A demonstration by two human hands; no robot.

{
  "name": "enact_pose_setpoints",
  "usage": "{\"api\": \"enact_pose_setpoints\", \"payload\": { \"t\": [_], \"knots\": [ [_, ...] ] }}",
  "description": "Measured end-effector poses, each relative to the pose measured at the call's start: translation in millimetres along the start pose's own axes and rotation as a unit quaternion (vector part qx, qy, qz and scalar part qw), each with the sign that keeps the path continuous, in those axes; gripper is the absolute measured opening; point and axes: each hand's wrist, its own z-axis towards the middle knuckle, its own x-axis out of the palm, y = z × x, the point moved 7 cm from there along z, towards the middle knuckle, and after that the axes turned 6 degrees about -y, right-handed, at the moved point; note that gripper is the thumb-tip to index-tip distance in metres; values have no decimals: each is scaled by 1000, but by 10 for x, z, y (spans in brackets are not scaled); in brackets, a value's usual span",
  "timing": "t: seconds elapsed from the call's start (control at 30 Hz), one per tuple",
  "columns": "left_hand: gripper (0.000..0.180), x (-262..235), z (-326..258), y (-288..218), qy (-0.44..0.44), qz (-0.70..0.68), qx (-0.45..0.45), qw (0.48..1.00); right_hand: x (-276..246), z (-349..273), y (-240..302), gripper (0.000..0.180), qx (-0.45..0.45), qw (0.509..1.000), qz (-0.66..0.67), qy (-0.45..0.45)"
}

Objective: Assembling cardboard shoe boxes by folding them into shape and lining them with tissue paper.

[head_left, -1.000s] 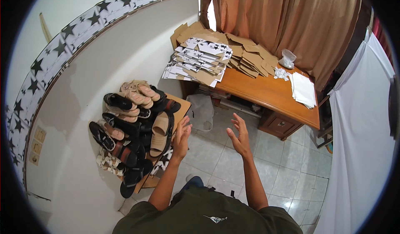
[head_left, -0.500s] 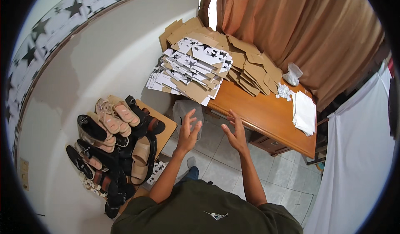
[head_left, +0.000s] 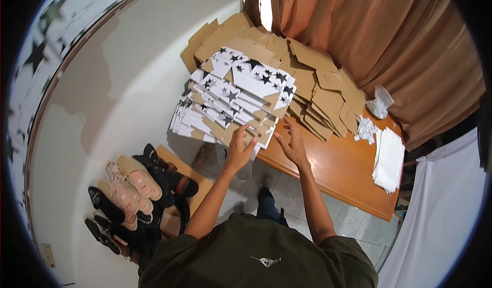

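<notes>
The near edge of the star sheets [head_left: 233, 96] is partly covered by both hands, so where skin meets card is hard to make out. The left hand [head_left: 239, 149] reaches over that near edge with fingers spread and slightly bent; its fingertips seem to touch the lowest sheets, but whether it grips anything cannot be told. The right hand [head_left: 292, 143] is open and flat, fingers fanned, holding nothing, at the stack's near right corner above the desk [head_left: 338, 172]; contact with the wood is unclear.

The star sheets are flat white card blanks printed with black stars, fanned in a slanting stack on the left end of the desk, overhanging its left edge. Behind and to their right lie brown boards [head_left: 318, 90], plain cardboard die-cut into tabbed shapes, stacked loosely and partly hidden under the star sheets. Farther right sit a crumpled clear bag [head_left: 380, 102], a small heap of white scraps [head_left: 366, 129] and a neat pile of white paper [head_left: 389, 159].

The desk is glossy orange-brown wood; its near right end runs toward the white cloth [head_left: 441, 211]. An orange curtain [head_left: 389, 37] hangs in folds behind it. On the near left, shoes [head_left: 134, 185] crowd a low rack, pink and black pairs, several blocked by the person's shoulder. The floor is pale tile, mostly hidden by the arms and the dark green shirt [head_left: 261, 257].
</notes>
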Motion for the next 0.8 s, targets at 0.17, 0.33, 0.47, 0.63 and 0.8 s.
{"api": "enact_pose_setpoints", "payload": {
  "t": [0.17, 0.33, 0.47, 0.63, 0.8],
  "knots": [
    [53, 386, 933, 343, 7, 67, 10, 998, 182, 839, -578, 60, -28, 999, -17, 5],
    [53, 752, 1840, 556, 36, 270, 77, 959, 463, 1674, -1041, 65, -98, 987, -107, 66],
    [78, 998, 2215, 635, 139, 419, 97, 892, 754, 1940, -1377, 84, -126, 959, -206, 147],
    [111, 1096, 2380, 914, 229, 456, 98, 854, 943, 1994, -1516, 105, -123, 940, -248, 199],
    [98, 1111, 2390, 1158, 240, 440, 129, 856, 984, 1983, -1605, 106, -114, 952, -230, 168]
  ]
}}
